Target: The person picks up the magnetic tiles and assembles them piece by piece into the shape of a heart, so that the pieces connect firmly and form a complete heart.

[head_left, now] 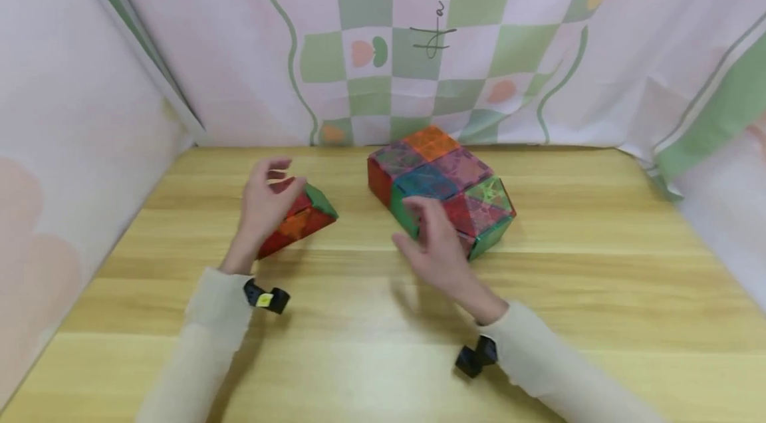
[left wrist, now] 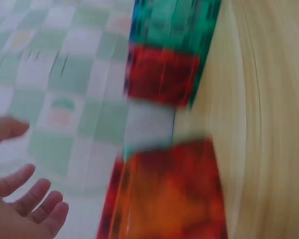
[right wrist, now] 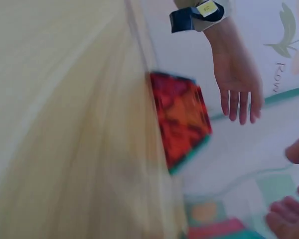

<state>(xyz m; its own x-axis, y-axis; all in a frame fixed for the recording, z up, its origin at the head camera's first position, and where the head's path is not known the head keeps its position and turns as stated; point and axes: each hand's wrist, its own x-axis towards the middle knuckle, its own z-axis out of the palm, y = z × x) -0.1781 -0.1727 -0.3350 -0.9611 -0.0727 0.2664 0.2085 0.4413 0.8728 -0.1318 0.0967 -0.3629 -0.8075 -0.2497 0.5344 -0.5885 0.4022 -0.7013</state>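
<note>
A small block of translucent magnetic tiles [head_left: 297,223], red and orange with a green end, sits on the table at left. My left hand [head_left: 258,213] is above it, thumb and fingers spread and slightly bent. The left wrist view shows a gap between that hand [left wrist: 25,204] and the red-orange block [left wrist: 169,194]. A larger low structure of magnetic tiles [head_left: 426,180], in several colours, stands further back and right. In front of its near-left side hovers my right hand [head_left: 441,253], loosely bent and holding nothing; it hides part of the green wall.
The wooden table [head_left: 347,336] meets a patterned cloth backdrop [head_left: 365,10] behind the larger structure. Cloth also hangs at left [head_left: 60,143] and right [head_left: 718,177]. A strip of bare table lies between the two tile pieces. Each wrist wears a small black device [head_left: 266,298].
</note>
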